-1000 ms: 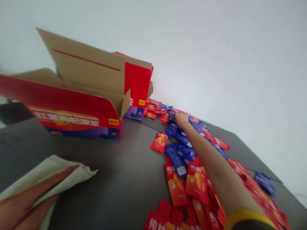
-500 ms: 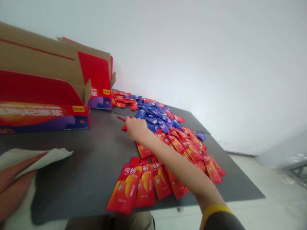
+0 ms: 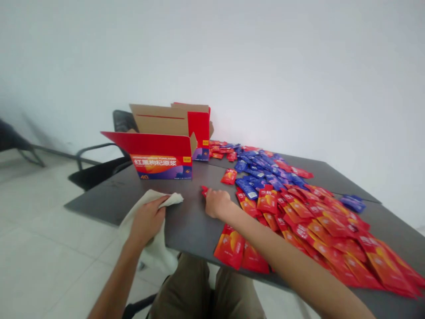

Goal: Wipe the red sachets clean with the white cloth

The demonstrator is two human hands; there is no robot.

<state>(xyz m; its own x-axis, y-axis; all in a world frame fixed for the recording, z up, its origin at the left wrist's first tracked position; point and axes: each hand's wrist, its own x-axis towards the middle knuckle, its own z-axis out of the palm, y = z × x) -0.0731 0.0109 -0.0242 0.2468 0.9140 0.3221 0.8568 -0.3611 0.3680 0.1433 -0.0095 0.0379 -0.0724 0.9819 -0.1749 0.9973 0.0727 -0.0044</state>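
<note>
My right hand (image 3: 216,203) rests on the dark table (image 3: 186,221) with its fingers curled round a small red packet (image 3: 203,190) whose end shows at the fingertips. Just to its right begins a spread of red packets (image 3: 318,221) and blue packets (image 3: 259,175). My left hand (image 3: 148,219) lies on a pale cloth bag (image 3: 152,235) at the table's near edge, its fingers closed on the fabric, which hangs over the edge.
An open red cardboard box (image 3: 162,155) with its flaps up stands at the table's far left, a second box (image 3: 199,128) behind it. A black chair (image 3: 99,164) is behind the table at left. A white wall runs along the back.
The camera has pulled back and up. My right hand has come from the far packets toward me, carrying a red packet to the near table. My left hand stays on the cloth bag.
</note>
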